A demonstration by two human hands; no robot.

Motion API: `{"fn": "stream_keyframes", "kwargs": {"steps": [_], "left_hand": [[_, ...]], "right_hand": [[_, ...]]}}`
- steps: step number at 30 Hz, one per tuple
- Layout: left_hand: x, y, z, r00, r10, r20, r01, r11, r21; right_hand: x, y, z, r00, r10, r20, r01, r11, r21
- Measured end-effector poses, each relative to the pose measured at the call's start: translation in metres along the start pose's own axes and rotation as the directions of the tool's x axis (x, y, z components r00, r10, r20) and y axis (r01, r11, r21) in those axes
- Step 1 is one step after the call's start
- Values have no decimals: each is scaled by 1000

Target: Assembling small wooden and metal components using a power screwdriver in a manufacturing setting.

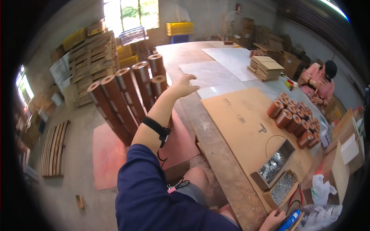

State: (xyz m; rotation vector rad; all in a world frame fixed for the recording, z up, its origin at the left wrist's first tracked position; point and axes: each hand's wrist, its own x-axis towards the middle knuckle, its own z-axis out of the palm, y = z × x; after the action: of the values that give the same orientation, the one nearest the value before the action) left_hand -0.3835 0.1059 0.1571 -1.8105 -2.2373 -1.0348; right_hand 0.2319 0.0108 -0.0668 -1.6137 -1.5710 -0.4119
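My left hand [184, 85] reaches out past the table's edge, thumb and fingers apart, holding nothing. Just left of it stand several tall reddish-brown columns [127, 86] with ring-shaped tops. The lower part of the nearer ones is hidden behind my arm. At the bottom right, my right hand [274, 220] is closed by the table edge; what its fingers grip is too small to tell. Beside it lies a blue hand tool [290, 221]. Close by are an open box of small metal screws or nails [283, 188] and a box of shiny metal pieces [271, 166].
Short brown cylinders [295, 121] cluster on the table's right part. A brown board [235, 115] covers the near tabletop; a stack of tan boards [266, 67] stands farther back. Across the table sits a person in pink [314, 82]. Wooden pallets [92, 63] lean at left.
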Motion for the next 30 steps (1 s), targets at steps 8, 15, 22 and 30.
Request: {"fn": "stream_keyframes", "kwargs": {"steps": [8, 15, 22, 30], "left_hand": [[-79, -117, -77, 829, -318, -461, 432, 887, 165], [-51, -132, -36, 849, -522, -84, 524, 852, -4], [-12, -144, -15, 779, -625, -42, 620, 760, 195], [2, -156, -4, 821, -570, -47, 540, 746, 389]], "right_hand": [[18, -27, -17, 962, -180, -204, 173, 984, -52], [26, -31, -38, 970, 28, -243, 1, 993, 120], [-6, 28, -88, 960, 186, -208, -194, 981, -18], [-49, 81, -117, 919, 365, -151, -374, 926, -41]]}}
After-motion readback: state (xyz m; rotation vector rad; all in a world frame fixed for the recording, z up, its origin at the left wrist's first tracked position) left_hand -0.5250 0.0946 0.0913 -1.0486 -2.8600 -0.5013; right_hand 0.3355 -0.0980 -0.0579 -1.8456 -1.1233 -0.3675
